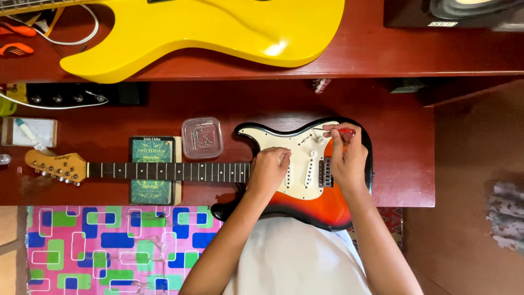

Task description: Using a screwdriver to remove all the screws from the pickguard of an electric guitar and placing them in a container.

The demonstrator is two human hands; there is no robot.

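Right hand (346, 158) pinches a red-handled screwdriver (345, 131) over the guitar (305, 207) pickguard; its tip is hidden by fingers. Left hand (268, 170) is fisted on the body near the neck, contents not visible. Guitar lies flat on the desk (404, 164), long axis left-right, headstock left, neck across a book (152, 191).

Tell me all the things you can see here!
Sunburst guitar: one, red-orange and black, white pickguard, flat on the desk.
Yellow guitar: one, upper shelf.
Green book: one, under the guitar neck.
Clear plastic box: one, beside the book.
Red desk: one, dark red wood.
Patterned mat: one, pink, blue and green, on the floor.
Screwdriver: one, red handle, in the right hand.
Left hand: resting on the pickguard.
Right hand: over the bridge.
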